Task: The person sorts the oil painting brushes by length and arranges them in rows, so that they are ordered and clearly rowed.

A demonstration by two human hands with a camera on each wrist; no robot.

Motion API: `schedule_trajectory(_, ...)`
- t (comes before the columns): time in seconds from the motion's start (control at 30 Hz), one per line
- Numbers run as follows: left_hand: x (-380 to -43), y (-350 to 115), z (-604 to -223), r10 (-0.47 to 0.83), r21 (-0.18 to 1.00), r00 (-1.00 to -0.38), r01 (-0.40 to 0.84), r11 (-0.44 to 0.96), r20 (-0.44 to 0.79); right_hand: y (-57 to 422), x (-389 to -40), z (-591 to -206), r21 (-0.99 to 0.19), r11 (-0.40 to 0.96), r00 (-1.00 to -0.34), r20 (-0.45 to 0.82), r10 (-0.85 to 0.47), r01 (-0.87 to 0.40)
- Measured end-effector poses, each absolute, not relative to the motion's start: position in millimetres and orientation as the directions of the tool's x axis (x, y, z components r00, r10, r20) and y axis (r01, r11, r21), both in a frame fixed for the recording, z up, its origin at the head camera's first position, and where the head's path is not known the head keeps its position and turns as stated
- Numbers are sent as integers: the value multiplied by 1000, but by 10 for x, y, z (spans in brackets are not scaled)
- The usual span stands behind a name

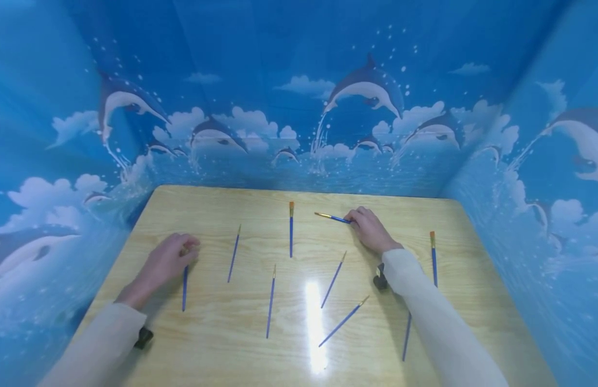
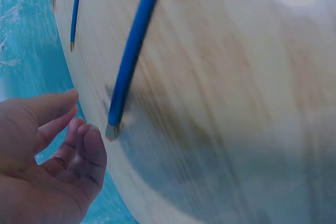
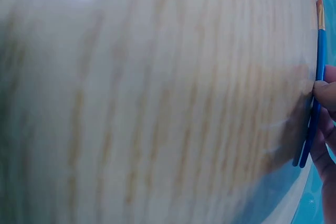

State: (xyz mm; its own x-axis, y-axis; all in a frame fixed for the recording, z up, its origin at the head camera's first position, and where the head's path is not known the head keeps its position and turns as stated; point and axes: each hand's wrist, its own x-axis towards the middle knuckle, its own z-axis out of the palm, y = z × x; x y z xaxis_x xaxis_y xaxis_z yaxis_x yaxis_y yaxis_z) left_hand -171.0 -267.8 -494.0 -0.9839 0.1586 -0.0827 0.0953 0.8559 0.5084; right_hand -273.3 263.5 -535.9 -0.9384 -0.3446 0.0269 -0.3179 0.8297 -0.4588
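My right hand point(image 1: 369, 229) pinches a blue paintbrush point(image 1: 339, 219) by its handle near the back of the table. That brush lies almost sideways, its gold ferrule and bristles pointing left; in the right wrist view the thumb presses on its blue handle point(image 3: 321, 56). Over at the left, my left hand point(image 1: 167, 259) hovers with loosely bent fingers and holds nothing. Beneath it lies another blue paintbrush point(image 1: 185, 293), its bristle end hidden by the hand in the head view. The left wrist view shows this brush's whole handle point(image 2: 131, 51), with the fingers apart from it.
Several more blue paintbrushes lie spread over the wooden table point(image 1: 221, 338): a flat one point(image 1: 291, 236) at back centre, a thin one point(image 1: 272, 303) mid-table, another flat one point(image 1: 434, 260) at right. The right sleeve partly covers one brush point(image 1: 407, 338). Blue dolphin-print curtains point(image 1: 260, 48) enclose the table.
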Motion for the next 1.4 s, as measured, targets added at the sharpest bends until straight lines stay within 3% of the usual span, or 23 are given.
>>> schedule_trajectory(0.47,-1548,-2810,-5026,182,489,-979,116,864,-90,2600,-2694,-5303,-483,826,-941,-9,-337,-291)
schedule_trajectory(1.17,-1445,-2819,-5157,163,503,-977,72,861,-140,2508,-2678,-5206,-373,881,-945,-26,-325,-292)
schedule_trajectory(1.4,-1439,-2817,-5133,163,489,-976,73,869,-143,2522,-2677,-5154,-488,828,-946,-12,-323,-277)
